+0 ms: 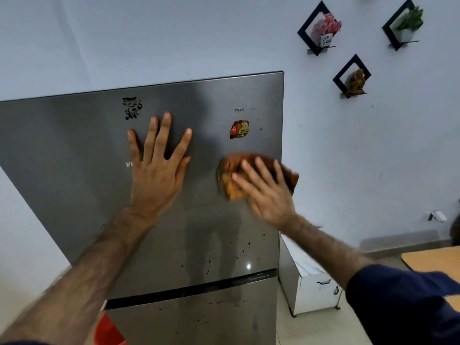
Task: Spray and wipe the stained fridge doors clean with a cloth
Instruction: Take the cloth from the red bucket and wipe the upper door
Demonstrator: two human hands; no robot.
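A grey steel fridge fills the middle of the head view. Its upper door (74, 150) carries dark speckled stains (245, 246) low on the right side. More specks show on the lower door (199, 324). My left hand (159, 168) lies flat on the upper door with fingers spread, holding nothing. My right hand (263, 190) presses an orange cloth (231, 178) against the door near its right edge, just below a red sticker (239, 129). No spray bottle is in view.
A black sticker (132, 108) sits above my left hand. A white cabinet (308, 285) stands right of the fridge, and a wooden tabletop (433, 257) beyond it. Black diamond wall shelves (351, 77) hang upper right. Something red (109, 332) shows at the fridge's lower left.
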